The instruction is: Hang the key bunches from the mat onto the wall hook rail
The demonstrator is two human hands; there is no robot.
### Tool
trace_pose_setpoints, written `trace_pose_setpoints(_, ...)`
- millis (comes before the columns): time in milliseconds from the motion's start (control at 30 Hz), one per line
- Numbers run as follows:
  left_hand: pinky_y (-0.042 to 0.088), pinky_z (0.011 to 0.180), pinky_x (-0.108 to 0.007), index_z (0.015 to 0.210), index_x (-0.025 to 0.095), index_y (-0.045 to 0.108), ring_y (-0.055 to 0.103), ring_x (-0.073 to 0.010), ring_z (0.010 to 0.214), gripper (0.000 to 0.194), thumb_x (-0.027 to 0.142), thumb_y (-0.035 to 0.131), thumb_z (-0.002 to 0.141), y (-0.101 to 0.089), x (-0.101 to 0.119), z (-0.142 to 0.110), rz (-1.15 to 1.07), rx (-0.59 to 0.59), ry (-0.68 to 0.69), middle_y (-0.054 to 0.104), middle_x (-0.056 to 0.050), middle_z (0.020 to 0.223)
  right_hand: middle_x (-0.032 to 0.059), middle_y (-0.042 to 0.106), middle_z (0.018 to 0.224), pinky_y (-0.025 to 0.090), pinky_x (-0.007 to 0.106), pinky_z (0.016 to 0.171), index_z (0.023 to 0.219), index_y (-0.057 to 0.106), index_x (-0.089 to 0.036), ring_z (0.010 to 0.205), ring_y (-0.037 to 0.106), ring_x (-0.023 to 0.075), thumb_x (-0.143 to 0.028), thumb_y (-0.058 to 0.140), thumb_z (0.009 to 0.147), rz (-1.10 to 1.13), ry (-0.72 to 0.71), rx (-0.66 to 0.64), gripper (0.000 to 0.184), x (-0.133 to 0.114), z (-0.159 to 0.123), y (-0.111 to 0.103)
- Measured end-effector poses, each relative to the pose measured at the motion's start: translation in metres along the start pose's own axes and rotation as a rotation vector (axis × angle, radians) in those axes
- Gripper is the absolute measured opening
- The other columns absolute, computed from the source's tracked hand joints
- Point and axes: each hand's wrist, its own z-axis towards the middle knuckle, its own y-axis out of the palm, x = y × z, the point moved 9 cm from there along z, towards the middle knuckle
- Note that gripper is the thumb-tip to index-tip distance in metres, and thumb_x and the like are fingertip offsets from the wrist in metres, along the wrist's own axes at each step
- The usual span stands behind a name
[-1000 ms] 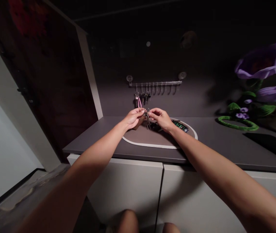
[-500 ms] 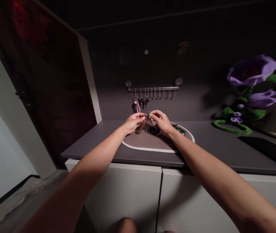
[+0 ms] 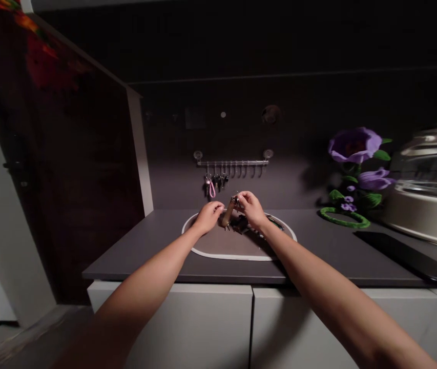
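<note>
My right hand pinches a key ring at its top, above the mat. From the ring hang a brown tag and keys. Just left of the tag is my left hand, thumb and fingertips drawn together; whether they hold anything small is not visible. Beneath the hands lies a brown oval mat with a white rim. Dark items rest on it, partly covered by my right hand and wrist. On the wall behind, a clear hook rail carries several keys and a pink loop on its left hooks.
A purple fabric flower with a green ring base stands on the dark counter at right. Beyond it are a domed appliance and a flat black object. White cabinet doors are below; a dark door is at left.
My left hand has come away from the key ring, which now hangs from my right hand with its brown tag lifted. The view has tilted up, showing more of the wall and appliance.
</note>
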Motion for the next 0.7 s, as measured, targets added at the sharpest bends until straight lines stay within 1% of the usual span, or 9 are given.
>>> trace_pose_setpoints(67, 0.041, 0.080, -0.030, 0.084, 0.017, 0.060, 0.054, -0.0169, 0.084, 0.021, 0.026, 0.041, 0.083, 0.001, 0.000, 0.000, 0.109, -0.010, 0.025, 0.062, -0.006, 0.088, -0.0013, 0.053, 0.077, 0.049, 0.028, 0.065, 0.077, 0.044, -0.020, 0.069, 0.052, 0.0106, -0.044, 0.059, 0.067, -0.001, 0.019, 0.037, 0.030, 0.001, 0.004, -0.004)
trace_pose_setpoints(167, 0.040, 0.078, -0.030, 0.083, 0.018, 0.059, 0.054, -0.0170, 0.082, 0.022, 0.025, 0.039, 0.084, 0.003, -0.004, 0.000, 0.188, -0.026, 0.036, 0.062, -0.005, 0.085, -0.0024, 0.051, 0.071, 0.049, 0.027, 0.061, 0.077, 0.044, -0.020, 0.063, 0.051, 0.0095, -0.043, 0.058, 0.068, -0.003, 0.040, 0.076, 0.028, 0.000, 0.016, -0.009)
trace_pose_setpoints(333, 0.040, 0.075, -0.029, 0.080, 0.018, 0.059, 0.053, -0.0172, 0.078, 0.022, 0.025, 0.038, 0.083, 0.005, -0.010, 0.001, 0.208, -0.016, 0.043, 0.062, -0.006, 0.082, -0.0041, 0.048, 0.066, 0.047, 0.024, 0.056, 0.076, 0.043, -0.020, 0.058, 0.049, 0.0078, -0.039, 0.057, 0.069, -0.019, 0.052, 0.104, 0.025, -0.011, 0.041, -0.008)
trace_pose_setpoints(500, 0.039, 0.072, -0.028, 0.077, 0.018, 0.057, 0.052, -0.0168, 0.075, 0.022, 0.024, 0.037, 0.083, 0.006, -0.016, 0.002, 0.234, -0.016, 0.020, 0.060, -0.005, 0.077, -0.0048, 0.044, 0.058, 0.046, 0.023, 0.053, 0.071, 0.043, -0.018, 0.052, 0.048, 0.0069, -0.033, 0.053, 0.073, -0.047, 0.053, 0.133, 0.018, -0.023, 0.065, -0.001)
trace_pose_setpoints(600, 0.039, 0.072, -0.028, 0.076, 0.019, 0.057, 0.052, -0.0165, 0.075, 0.021, 0.024, 0.038, 0.083, 0.008, -0.016, 0.002, 0.222, -0.016, 0.028, 0.060, -0.004, 0.076, -0.0048, 0.043, 0.056, 0.044, 0.021, 0.050, 0.069, 0.042, -0.018, 0.047, 0.045, 0.0057, -0.026, 0.047, 0.078, -0.073, 0.071, 0.181, 0.013, -0.026, 0.076, -0.001)
trace_pose_setpoints(700, 0.039, 0.072, -0.028, 0.077, 0.018, 0.057, 0.052, -0.0162, 0.074, 0.021, 0.023, 0.038, 0.083, 0.009, -0.017, 0.002, 0.216, -0.016, 0.023, 0.059, -0.004, 0.075, -0.0047, 0.044, 0.055, 0.044, 0.020, 0.049, 0.069, 0.042, -0.017, 0.045, 0.045, 0.0056, -0.020, 0.043, 0.079, -0.086, 0.090, 0.233, 0.011, -0.024, 0.087, -0.001)
